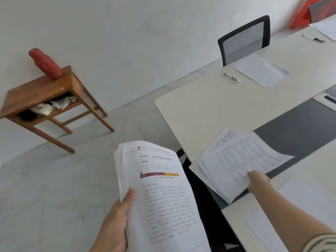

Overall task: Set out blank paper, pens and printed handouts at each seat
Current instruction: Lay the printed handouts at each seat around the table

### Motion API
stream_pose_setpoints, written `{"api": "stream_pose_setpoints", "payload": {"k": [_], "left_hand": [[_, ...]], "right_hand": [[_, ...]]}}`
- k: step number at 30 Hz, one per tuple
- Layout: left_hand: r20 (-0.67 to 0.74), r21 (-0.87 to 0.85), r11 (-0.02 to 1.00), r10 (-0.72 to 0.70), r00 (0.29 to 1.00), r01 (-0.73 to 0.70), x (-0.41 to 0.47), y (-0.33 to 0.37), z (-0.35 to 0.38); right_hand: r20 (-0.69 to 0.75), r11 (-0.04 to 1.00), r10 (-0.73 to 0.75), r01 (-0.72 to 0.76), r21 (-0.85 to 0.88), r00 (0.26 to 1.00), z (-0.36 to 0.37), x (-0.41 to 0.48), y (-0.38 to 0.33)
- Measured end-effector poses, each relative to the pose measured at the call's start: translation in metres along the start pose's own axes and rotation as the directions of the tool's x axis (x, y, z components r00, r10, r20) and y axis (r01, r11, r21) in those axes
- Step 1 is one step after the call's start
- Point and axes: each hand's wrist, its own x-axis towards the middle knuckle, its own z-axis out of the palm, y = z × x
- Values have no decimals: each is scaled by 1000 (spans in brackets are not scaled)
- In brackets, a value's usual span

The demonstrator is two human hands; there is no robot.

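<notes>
A thick stack point(160, 197) of printed handouts, its top page showing text and a red-and-orange bar, is gripped at its left edge by the left hand point(112, 224), thumb pressed on the top page and fingers hidden beneath; it is held over the floor point(54, 188), just left of the table point(209, 110). The right hand point(258, 180) grips a few fanned sheets point(236, 160) printed with tables, holding them by their near edge above the table's corner, where they overlap its grey strip point(300, 124); whether they touch the top I cannot tell. More blank paper point(307, 197) lies on the table just right of that forearm. Further along the cream top, a seat is laid: white paper point(258, 71) with a pen point(231, 77) just beside its left edge, in front of a black mesh chair point(244, 40). Beyond it lie a far pen point(313, 38) and far paper point(327, 30). Against the wall on the left stands a wooden side table point(41, 95) with a red object point(45, 63) on top and crumpled white material on its shelf.
</notes>
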Motion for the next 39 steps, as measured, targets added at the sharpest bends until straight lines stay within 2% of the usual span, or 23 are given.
{"api": "stream_pose_setpoints", "payload": {"k": [1, 2, 3, 4, 5, 6, 9, 10, 11, 12, 14, 15, 16, 17, 20, 22, 28, 30, 34, 39], "left_hand": [[-2, 9, 1000, 3, 1000, -3, -1, 1, 0], [9, 6, 1000, 5, 1000, -5, -1, 2, 0], [28, 8, 1000, 5, 1000, -5, -2, 3, 0], [58, 6, 1000, 4, 998, -4, -1, 4, 1], [90, 9, 1000, -1, 996, 0, -1, 6, 2], [132, 14, 1000, -6, 991, 4, -1, 7, 2], [272, 30, 1000, -17, 962, 9, 0, 10, 5], [327, 32, 999, -26, 945, 16, 0, 10, 7], [372, 38, 999, -37, 928, 24, -2, 11, 9], [424, 52, 998, -63, 904, 45, -2, 9, 12], [516, 110, 990, -134, 846, 90, 1, 2, 16], [539, 148, 985, -157, 827, 90, 0, -3, 20], [557, 186, 979, -180, 811, 89, 0, -8, 23], [571, 221, 972, -198, 797, 82, 1, -14, 25], [610, 281, 957, -240, 756, 77, -8, -32, 31], [640, 314, 944, -286, 713, 96, -18, -44, 33], [661, 405, 911, -351, 664, 78, -58, -94, 49], [666, 439, 897, -360, 654, 46, -80, -117, 62], [695, 523, 852, -442, 567, 23, -140, -185, 95], [666, 621, 784, -508, 546, -28, -218, -278, 133]], "right_hand": [[23, 1000, 22, -22, -12, 1000, 2, 4, 1], [-2, 999, -25, 25, 42, 1000, 4, 6, 6], [-40, 969, -63, 71, 238, 997, 3, 11, 13], [-42, 811, 45, -12, 585, 998, -2, 7, 15], [8, 586, 182, -115, 802, 983, -10, -6, 12], [32, 559, 216, -150, 815, 976, -19, -27, 16], [-45, 723, 6, 26, 690, 999, -37, -85, 34], [-38, 723, -100, 99, 684, 994, -39, -107, 42], [45, 699, -170, 89, 709, 984, -36, -130, 50], [187, 657, -242, 19, 754, 952, -34, -156, 58], [455, 564, -361, -198, 802, 814, -28, -203, 73], [506, 506, -384, -282, 815, 772, -26, -224, 81], [505, 450, -389, -319, 834, 771, -26, -241, 88], [463, 410, -383, -302, 861, 800, -29, -254, 97], [169, 373, -319, -40, 927, 933, -42, -281, 129], [49, 371, -283, 63, 926, 958, -53, -292, 150], [-192, 291, -227, 254, 922, 955, -78, -316, 234], [-259, 224, -152, 288, 931, 954, -83, -321, 273], [-296, 124, 53, 288, 949, 954, -96, -329, 366], [-310, 37, 288, 313, 949, 906, -115, -346, 482]]}}
